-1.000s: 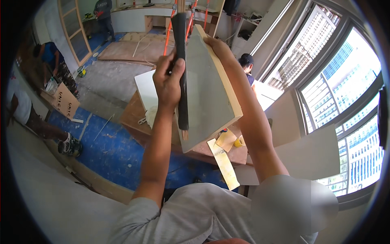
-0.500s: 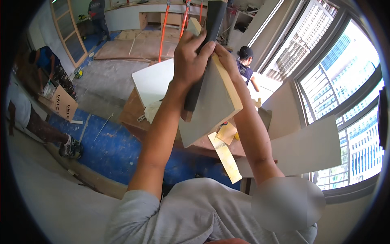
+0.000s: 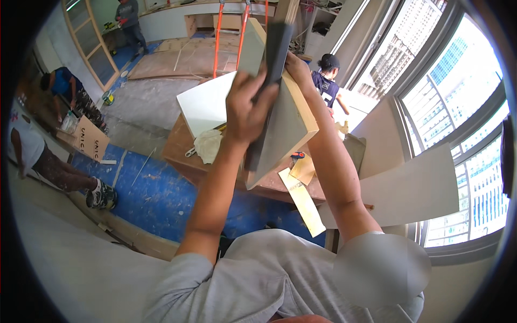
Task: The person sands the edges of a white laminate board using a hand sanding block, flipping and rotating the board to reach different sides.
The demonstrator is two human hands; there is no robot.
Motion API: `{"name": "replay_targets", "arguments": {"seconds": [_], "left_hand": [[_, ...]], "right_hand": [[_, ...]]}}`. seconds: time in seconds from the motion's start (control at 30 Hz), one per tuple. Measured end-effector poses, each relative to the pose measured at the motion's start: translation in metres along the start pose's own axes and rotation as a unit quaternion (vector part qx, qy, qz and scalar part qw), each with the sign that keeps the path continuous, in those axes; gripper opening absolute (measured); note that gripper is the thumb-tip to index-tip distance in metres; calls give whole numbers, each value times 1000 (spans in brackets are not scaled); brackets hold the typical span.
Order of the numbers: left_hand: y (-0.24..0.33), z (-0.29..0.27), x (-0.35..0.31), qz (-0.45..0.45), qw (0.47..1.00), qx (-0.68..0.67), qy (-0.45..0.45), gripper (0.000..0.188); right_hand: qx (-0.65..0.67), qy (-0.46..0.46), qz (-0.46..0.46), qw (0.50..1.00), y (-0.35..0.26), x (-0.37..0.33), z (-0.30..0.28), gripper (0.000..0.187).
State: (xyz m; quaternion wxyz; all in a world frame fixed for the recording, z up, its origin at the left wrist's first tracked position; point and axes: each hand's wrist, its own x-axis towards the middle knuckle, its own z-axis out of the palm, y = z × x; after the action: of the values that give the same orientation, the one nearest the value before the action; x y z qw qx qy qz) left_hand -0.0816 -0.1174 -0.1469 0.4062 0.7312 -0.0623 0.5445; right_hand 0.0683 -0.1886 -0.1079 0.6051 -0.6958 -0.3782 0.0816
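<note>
Raised in front of me is a panel [image 3: 288,121] with a pale grey face and a yellowish wood edge. A long black-faced bar [image 3: 276,56] lies along it, slanting from the far top to the near bottom. My left hand [image 3: 249,107] has its fingers curled around the bar and is slightly blurred. At the panel's far right edge, my right hand [image 3: 299,70] grips the edge, with its fingers partly hidden behind the bar and panel.
Below is a brown workbench [image 3: 180,148] with a white board [image 3: 207,102], a cloth [image 3: 209,145] and yellowish wood offcuts [image 3: 302,202]. A large white sheet [image 3: 404,188] leans by the windows. An orange ladder [image 3: 243,43] stands beyond; several people work around the room.
My left hand and the black-faced bar have moved nearer to me along the panel. The panel has tilted a little, and more of its far end shows.
</note>
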Motion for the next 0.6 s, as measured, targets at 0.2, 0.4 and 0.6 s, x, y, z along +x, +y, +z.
{"name": "replay_targets", "arguments": {"seconds": [0.2,0.4,0.6], "left_hand": [[-2,-6,44,7,999,-33,28,36],[-1,10,45,17,1000,-8,14,39],[0,-11,-16,-11,997,-50,55,40]], "right_hand": [[34,-29,-65,997,56,28,-13,55],[-46,-14,-35,998,23,9,-1,33],[57,-26,-24,998,25,16,7,45]]}}
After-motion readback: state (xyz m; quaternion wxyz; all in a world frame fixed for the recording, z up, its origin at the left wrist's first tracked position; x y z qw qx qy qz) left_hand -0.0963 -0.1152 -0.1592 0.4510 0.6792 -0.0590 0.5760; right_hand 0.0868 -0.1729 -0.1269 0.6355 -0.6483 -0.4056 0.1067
